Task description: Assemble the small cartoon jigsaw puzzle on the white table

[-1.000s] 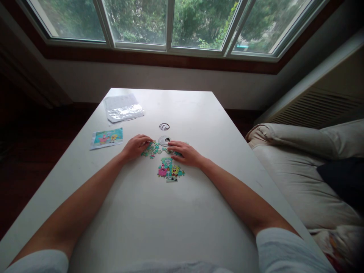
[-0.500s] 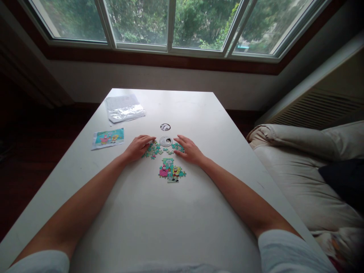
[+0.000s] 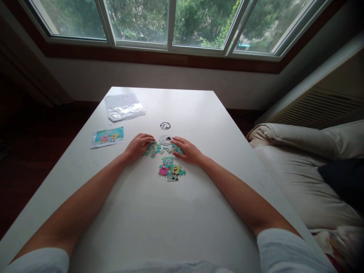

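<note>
The left hand lies palm down on the table, fingers loosely curled, fingertips touching the near edge of the loose puzzle pieces. Whether a piece is pinched under those fingertips cannot be determined. The right hand lies palm down and flat, fingers extended and slightly spread, resting on the right part of the same scatter; it grips nothing.

The loose puzzle pieces occupy the gap between the two hands. The assembled puzzle section (cartoon figures on a teal ground) lies just below that gap, closer to the person and nearer the right wrist, touching neither hand.

Just beyond the fingertips of both hands sits a round cap, and beyond it an open round hole in the tabletop.

Outboard of the left hand lies a printed reference picture. Farther out, toward the far left corner, lies a clear plastic bag on paper.

Outboard of the right arm, off the table, stands a cream sofa.
</note>
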Motion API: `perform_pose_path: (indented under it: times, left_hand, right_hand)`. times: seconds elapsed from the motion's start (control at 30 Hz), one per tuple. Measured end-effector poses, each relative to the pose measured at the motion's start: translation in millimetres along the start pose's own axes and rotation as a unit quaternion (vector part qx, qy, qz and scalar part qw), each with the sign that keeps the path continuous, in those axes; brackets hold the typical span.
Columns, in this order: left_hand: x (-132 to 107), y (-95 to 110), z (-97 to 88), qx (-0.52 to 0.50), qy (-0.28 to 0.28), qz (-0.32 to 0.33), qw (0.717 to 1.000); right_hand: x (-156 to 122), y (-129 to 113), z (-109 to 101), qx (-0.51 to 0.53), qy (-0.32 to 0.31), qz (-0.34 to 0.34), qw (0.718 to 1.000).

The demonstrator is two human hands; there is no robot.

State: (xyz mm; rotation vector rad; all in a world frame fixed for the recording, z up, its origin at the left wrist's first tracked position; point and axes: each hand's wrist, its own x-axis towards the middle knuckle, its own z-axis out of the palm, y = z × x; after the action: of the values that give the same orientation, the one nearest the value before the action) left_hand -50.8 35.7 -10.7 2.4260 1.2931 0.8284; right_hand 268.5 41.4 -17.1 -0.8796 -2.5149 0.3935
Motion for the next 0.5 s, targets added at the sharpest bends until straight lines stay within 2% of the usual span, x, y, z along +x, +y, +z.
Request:
perform_pose_path:
  times: [0.1, 0.2, 0.37, 0.5]
  left_hand:
    - [0, 4, -4.2, 0.020, 0.011, -0.007, 1.000]
    - [2, 15, -14.3, 0.060, 0.000, -0.023, 0.998]
    - [1, 48, -33.0, 0.141, -0.127, 0.030, 0.981]
    - [-6, 64, -36.6, 0.181, -0.181, 0.047, 0.965]
  right_hand:
    - [0, 0, 0, 0.000, 0.002, -0.003, 1.000]
    - [0, 0, 0, -0.002, 0.004, -0.005, 1.000]
    - [0, 0, 0, 0.001, 0.009, -0.012, 1.000]
    - [0, 1, 1, -0.001, 0.008, -0.014, 1.000]
